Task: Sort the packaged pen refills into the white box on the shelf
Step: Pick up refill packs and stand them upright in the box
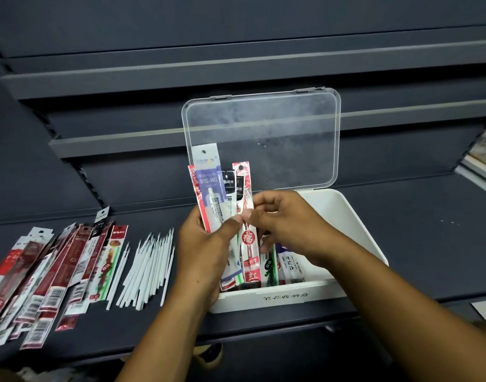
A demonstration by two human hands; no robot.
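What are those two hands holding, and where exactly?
The left hand grips a bunch of refill packets around their middle; the right hand pinches one red packet, also near its middle.

A smooth white plastic box (pixel 354 232) with a clear, faintly hazy plastic lid (pixel 277 139) stands on a matt dark-grey shelf (pixel 429 244) that looks like painted metal. Glossy plastic-film packets (pixel 70 260), their printed faces catching the light, lie beside loose refills (pixel 145 268) of plain matt white plastic.
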